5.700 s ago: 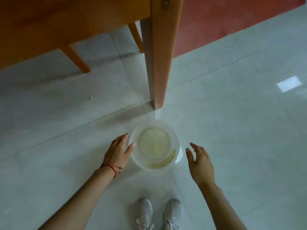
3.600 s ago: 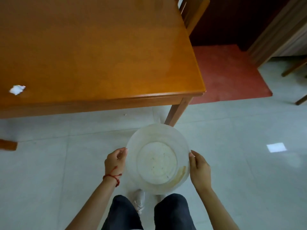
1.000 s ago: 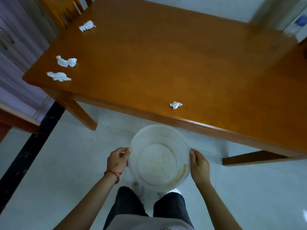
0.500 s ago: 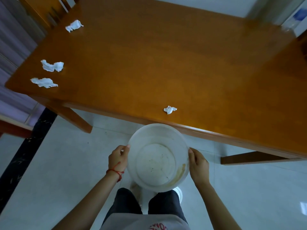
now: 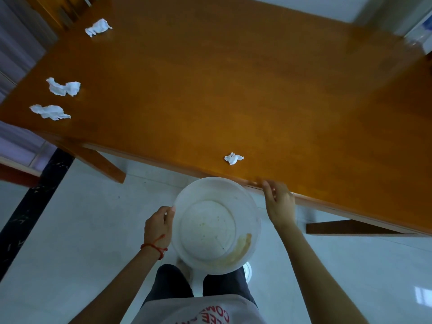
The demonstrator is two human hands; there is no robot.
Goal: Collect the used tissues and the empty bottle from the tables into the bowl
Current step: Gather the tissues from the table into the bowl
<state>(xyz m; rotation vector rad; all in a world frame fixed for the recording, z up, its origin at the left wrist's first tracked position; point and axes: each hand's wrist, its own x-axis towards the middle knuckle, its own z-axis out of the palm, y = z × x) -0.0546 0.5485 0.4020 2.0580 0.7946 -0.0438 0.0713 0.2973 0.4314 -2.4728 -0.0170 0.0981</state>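
A white plastic bowl (image 5: 216,226), stained brown inside, hangs just below the near edge of the wooden table (image 5: 233,90). My left hand (image 5: 159,226) grips its left rim. My right hand (image 5: 279,202) is off the bowl, open, raised at the table's edge. A small crumpled tissue (image 5: 233,158) lies on the table just beyond the bowl. Three larger tissues lie at the far left: one (image 5: 50,112) near the corner, one (image 5: 64,87) behind it, one (image 5: 98,27) further back. No bottle is clearly visible.
A wooden chair (image 5: 63,8) stands at the table's far left end. Table legs (image 5: 102,163) slope down to the pale tiled floor (image 5: 70,230). A black floor strip (image 5: 28,216) runs at left. A blurred white and blue object (image 5: 420,36) sits at the far right.
My right hand has let go of the bowl's right rim and lifted toward the table edge. My left hand alone holds the bowl now. The table has come nearer in view.
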